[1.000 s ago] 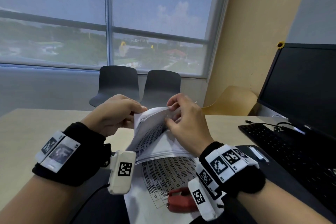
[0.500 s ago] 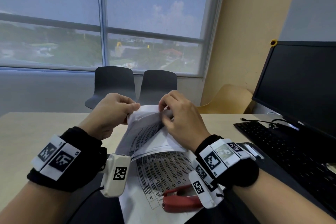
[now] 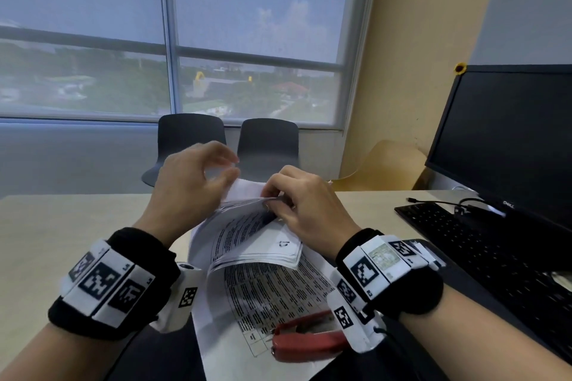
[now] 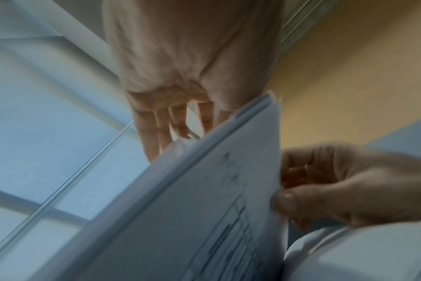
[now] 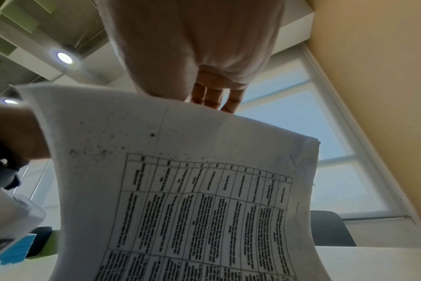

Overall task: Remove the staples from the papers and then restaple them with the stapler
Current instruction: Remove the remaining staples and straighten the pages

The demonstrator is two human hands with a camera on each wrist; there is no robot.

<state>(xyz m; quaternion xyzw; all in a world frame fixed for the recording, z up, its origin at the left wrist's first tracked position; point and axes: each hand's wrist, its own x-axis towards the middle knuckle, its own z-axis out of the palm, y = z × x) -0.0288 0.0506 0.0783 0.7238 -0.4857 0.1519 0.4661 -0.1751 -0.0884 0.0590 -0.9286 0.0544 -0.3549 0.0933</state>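
Observation:
A stack of printed papers [image 3: 247, 241] is lifted at its far corner, its near end lying on the table. My right hand [image 3: 272, 198] pinches that raised corner, thumb on the printed side [image 4: 284, 199]. My left hand [image 3: 232, 164] hovers just left of the corner with fingers loosely curled, holding nothing; its thumb tip is close to the paper's top edge. In the left wrist view its fingers [image 4: 161, 123] lie behind the blurred sheets [image 4: 204, 190]. The right wrist view shows the table-printed page [image 5: 204, 190] below my fingers [image 5: 212, 98]. A red stapler [image 3: 309, 340] lies on the bottom sheet near me.
A black keyboard [image 3: 479, 241] and a dark monitor [image 3: 510, 133] stand at the right, with a cable between them. Two dark chairs [image 3: 192, 139] [image 3: 267, 145] stand beyond the beige table [image 3: 62, 226], under a large window.
My left hand has let go of the folded-back pages and risen a little. The pages have dropped lower and flatter. My right hand still pinches the corner.

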